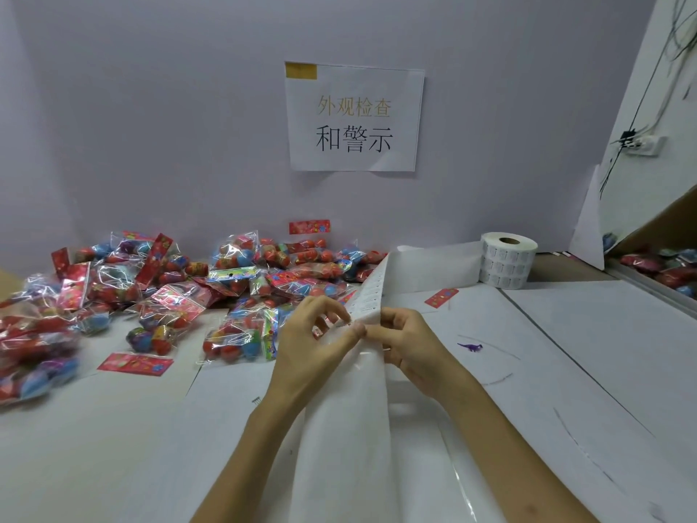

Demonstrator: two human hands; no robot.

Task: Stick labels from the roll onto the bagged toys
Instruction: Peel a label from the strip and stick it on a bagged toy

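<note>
We see the label strip point(367, 296) drawn out from the roll point(507, 260), which stands on end at the back of the table point(113, 447), right of centre and near the wall point(169, 126). From the roll the strip runs leftward, folds, and comes down to the middle, where both hands hold it above the table. Below them it carries on toward the camera as a wide blank band.

The left hand point(320, 337) pinches the strip's edge between thumb and forefinger, its other fingers loosely curled. The right hand point(411, 345) grasps the strip from the other side with curled fingers, and the two thumbs almost meet. We cannot tell whether a label is lifted there.

The bagged toys point(226, 273) lie heaped over the left half of the table. One bag point(234, 341) sits just beside the left hand. Loose red cards point(134, 363) lie near the heap and right of the strip. A small purple figure point(470, 347) lies apart, right of the right hand. A paper sign point(354, 118) hangs on the wall above.
</note>
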